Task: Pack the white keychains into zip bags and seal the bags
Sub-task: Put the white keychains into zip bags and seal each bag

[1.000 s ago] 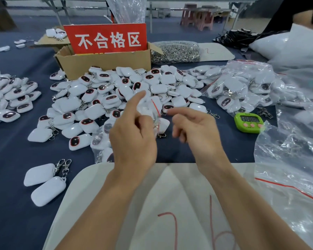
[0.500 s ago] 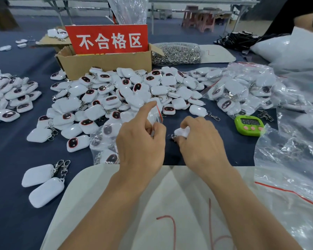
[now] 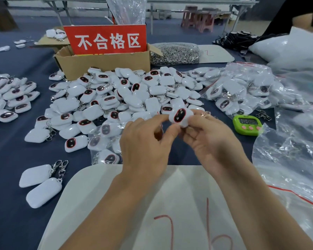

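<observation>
Over the table's (image 3: 7,168) middle, toward its near edge: one keychain (image 3: 180,117) pinched by both grips.
Curled thumb and fingers of the right grip (image 3: 211,141) clamp the keychain, dark face up; the left grip (image 3: 145,141) pinches its left side. Whether a bag is also held I cannot tell. Best to spread the bag's mouth wide, slide the keychain fully in, then press the zip end to end. Blue cloth carries a pile (image 3: 126,94), with filled bags (image 3: 242,91) and a timer (image 3: 247,124) to the right and a box (image 3: 105,64) at the far edge. Stools (image 3: 199,20) stand behind.
</observation>
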### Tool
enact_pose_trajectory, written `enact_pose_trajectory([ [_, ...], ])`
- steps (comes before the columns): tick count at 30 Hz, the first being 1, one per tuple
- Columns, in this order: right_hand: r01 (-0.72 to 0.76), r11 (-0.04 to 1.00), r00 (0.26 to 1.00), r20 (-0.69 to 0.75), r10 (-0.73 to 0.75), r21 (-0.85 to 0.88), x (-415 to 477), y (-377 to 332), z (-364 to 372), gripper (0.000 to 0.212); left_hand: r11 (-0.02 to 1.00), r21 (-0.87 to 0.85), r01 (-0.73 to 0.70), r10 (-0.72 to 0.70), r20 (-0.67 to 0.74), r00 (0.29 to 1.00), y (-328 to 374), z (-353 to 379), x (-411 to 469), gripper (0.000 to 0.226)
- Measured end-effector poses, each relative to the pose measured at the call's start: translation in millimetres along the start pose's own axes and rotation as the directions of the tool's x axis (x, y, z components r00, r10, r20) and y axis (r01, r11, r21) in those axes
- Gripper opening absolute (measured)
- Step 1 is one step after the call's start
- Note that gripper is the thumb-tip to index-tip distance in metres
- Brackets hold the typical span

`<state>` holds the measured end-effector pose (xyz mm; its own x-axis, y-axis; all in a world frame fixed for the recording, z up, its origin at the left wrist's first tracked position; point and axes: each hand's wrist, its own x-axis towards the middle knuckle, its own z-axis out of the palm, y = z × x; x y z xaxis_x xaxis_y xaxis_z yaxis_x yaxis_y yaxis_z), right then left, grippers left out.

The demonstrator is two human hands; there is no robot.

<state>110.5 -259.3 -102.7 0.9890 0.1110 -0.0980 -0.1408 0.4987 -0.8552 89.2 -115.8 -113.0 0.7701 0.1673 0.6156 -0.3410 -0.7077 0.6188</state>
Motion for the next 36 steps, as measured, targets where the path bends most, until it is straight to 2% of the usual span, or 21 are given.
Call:
enact_pose_trajectory([
  [5, -0.021, 0.944, 1.000, 0.004, 0.024, -0.329, 1, 5, -1, 0.012, 0.993, -0.089, 0.081, -0.084, -0.029, 0.996, -3, -3, 3, 0.027],
  [9, -0.072, 0.941, 0.996, 0.024, 0.085, -0.331, 0, 7, 0, 0.017, 0.993, -0.079, 0.083, -0.084, -0.015, 0.996, -7, -3, 5, 0.021],
  [11, -0.079, 0.940, 0.993, 0.061, 0.105, -0.333, 0, 7, 2, 0.016, 0.990, -0.073, 0.122, -0.123, -0.007, 0.992, -9, -3, 6, 0.017],
  [13, -0.070, 0.944, 0.992, 0.080, 0.100, -0.321, 0, 7, 3, 0.025, 0.983, -0.093, 0.159, -0.160, -0.004, 0.987, -9, -2, 6, 0.018],
  [18, -0.057, 0.933, 0.998, 0.016, 0.067, -0.355, 0, 4, 3, 0.022, 0.970, -0.135, 0.203, -0.198, 0.049, 0.979, -9, -1, 7, 0.012],
  [23, 0.026, 0.874, 0.996, -0.065, -0.066, -0.485, 0, 7, 4, 0.021, 0.970, -0.150, 0.191, -0.182, 0.069, 0.981, -9, -2, 9, 0.010],
  [28, 0.081, 0.877, 0.992, -0.047, -0.118, -0.474, 0, 10, 7, 0.023, 0.973, -0.158, 0.169, -0.163, 0.048, 0.985, -5, -6, 10, 0.028],
  [31, 0.088, 0.870, 0.994, -0.015, -0.109, -0.484, -1, 10, 8, 0.025, 0.963, -0.162, 0.218, -0.203, 0.103, 0.974, -5, -4, 11, 0.008],
  [32, 0.091, 0.864, 0.994, -0.009, -0.110, -0.494, 0, 10, 8, 0.025, 0.963, -0.163, 0.215, -0.196, 0.121, 0.973, -3, -4, 10, 0.008],
  [34, 0.094, 0.857, 0.994, 0.000, -0.109, -0.506, 0, 9, 7, 0.025, 0.968, -0.175, 0.178, -0.160, 0.117, 0.980, -1, -4, 9, 0.026],
  [36, 0.095, 0.858, 0.994, 0.007, -0.106, -0.505, 0, 9, 7, 0.024, 0.968, -0.187, 0.170, -0.151, 0.111, 0.982, -1, -4, 9, 0.026],
])
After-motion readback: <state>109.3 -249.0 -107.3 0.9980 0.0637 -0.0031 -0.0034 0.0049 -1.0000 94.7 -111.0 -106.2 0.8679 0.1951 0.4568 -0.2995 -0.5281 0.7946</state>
